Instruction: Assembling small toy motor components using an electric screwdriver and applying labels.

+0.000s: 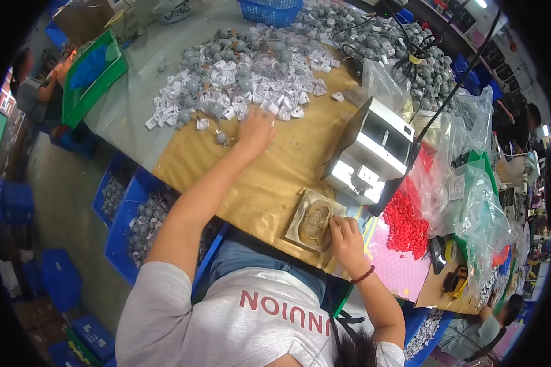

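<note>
My left hand [256, 129] reaches to the near edge of a heap of white plastic parts [226, 79] mixed with grey round pieces. Its fingers close at a small white plastic part [273, 108] lying by the fingertips. Close to my body, a square metal block [310, 221] with a rounded hollow sits on brown paper. My right hand [348, 241] is at the block's right side, fingers bent and pressed together; what they hold, if anything, is hidden. Near my left wrist lies a grey round piece [221, 138] with a thin wire.
A white box-shaped device [373, 150] stands right of the brown paper [196, 156]. Red small parts [406, 226] and clear plastic bags [480, 208] lie farther right. Blue bins [125, 229] of grey pieces stand below the table's left edge. Other people sit at far left and lower right.
</note>
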`<state>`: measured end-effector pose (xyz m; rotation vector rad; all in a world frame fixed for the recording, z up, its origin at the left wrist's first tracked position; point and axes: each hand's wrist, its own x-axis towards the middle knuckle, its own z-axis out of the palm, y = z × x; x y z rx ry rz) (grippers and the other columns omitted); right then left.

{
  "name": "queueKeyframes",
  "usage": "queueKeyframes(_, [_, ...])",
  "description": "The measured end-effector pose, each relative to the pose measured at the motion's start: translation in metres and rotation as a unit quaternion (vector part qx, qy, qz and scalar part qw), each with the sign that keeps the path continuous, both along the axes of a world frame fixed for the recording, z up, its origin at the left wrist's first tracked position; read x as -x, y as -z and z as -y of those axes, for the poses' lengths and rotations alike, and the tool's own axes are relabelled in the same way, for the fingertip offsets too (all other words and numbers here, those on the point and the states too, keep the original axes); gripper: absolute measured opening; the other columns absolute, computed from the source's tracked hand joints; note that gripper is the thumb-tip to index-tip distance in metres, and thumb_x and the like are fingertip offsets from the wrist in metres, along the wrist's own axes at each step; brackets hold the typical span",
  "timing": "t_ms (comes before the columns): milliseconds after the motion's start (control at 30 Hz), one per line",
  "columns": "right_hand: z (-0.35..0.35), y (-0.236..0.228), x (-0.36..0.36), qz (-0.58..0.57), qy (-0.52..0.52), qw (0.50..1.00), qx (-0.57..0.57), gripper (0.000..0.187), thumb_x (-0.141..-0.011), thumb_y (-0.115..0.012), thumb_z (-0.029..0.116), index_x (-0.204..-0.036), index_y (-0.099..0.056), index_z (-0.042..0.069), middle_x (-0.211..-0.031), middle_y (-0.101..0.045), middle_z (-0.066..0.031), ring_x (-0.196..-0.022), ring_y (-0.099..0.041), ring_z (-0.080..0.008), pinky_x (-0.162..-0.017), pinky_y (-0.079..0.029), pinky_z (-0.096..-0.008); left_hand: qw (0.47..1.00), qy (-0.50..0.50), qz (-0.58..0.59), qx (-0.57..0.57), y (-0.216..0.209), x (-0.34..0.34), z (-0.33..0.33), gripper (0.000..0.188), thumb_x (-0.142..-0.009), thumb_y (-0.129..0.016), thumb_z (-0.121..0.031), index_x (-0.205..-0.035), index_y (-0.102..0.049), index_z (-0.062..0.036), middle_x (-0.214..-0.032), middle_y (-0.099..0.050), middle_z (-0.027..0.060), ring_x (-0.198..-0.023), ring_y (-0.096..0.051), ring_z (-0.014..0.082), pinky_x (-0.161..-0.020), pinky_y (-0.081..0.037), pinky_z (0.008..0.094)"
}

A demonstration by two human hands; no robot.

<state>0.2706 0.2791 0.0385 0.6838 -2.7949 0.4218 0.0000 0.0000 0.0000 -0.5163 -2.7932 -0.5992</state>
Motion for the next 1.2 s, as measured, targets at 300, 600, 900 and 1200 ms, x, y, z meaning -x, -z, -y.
queueKeyframes(300, [-0.030,-0.102,0.092,-0.211,0.046,0.963,0.160,0.019,-0.079,-0.069,-0.007,-0.096,-0.066,0.001,-0.086,-0.066,-0.0134,-0.078,-0.063,-0.0321,-0.070,-0.051,-0.0407,0.982,0.005,0.081,-0.169,-0.010,-0.042,0.001,0.039,-0.077,-0.071,-0.004,-0.115,-0.063,-0.0038,-0.110,-0.058,0.0182,-0.099,-0.059,0.0342,-0.087,-0.049,0.0422])
queueKeyframes(600, [-0.102,-0.107,0.077,-0.114,0.225,0.926,0.281,0.019,-0.091,-0.070,0.005,-0.109,-0.070,0.000,-0.093,-0.071,-0.0123,-0.077,-0.069,-0.0199,-0.071,-0.053,-0.0298,0.905,0.209,0.183,-0.321,-0.061,-0.171,-0.043,0.019,-0.083,-0.076,-0.003,-0.100,-0.068,-0.0032,-0.118,-0.064,0.0115,-0.112,-0.062,0.0287,-0.098,-0.049,0.0354])
queueKeyframes(900, [-0.137,0.002,-0.031,0.003,0.291,0.956,0.035,0.010,-0.086,-0.067,0.007,-0.096,-0.068,0.004,-0.087,-0.064,-0.0140,-0.082,-0.064,-0.0347,-0.068,-0.053,-0.0436,0.948,0.227,0.113,-0.191,-0.033,-0.193,-0.064,0.028,-0.075,-0.082,-0.013,-0.099,-0.069,-0.0080,-0.123,-0.058,0.0132,-0.131,-0.043,0.0402,-0.110,-0.036,0.0489])
queueKeyframes(1200, [-0.138,0.038,-0.016,-0.050,0.333,0.941,-0.040,0.007,-0.088,-0.067,0.013,-0.089,-0.064,0.006,-0.083,-0.061,-0.0136,-0.079,-0.062,-0.0340,-0.064,-0.050,-0.0445,0.943,0.185,0.140,-0.239,-0.041,-0.170,-0.041,0.047,-0.078,-0.081,-0.026,-0.119,-0.063,-0.0080,-0.128,-0.055,0.0149,-0.128,-0.045,0.0376,-0.109,-0.037,0.0477])
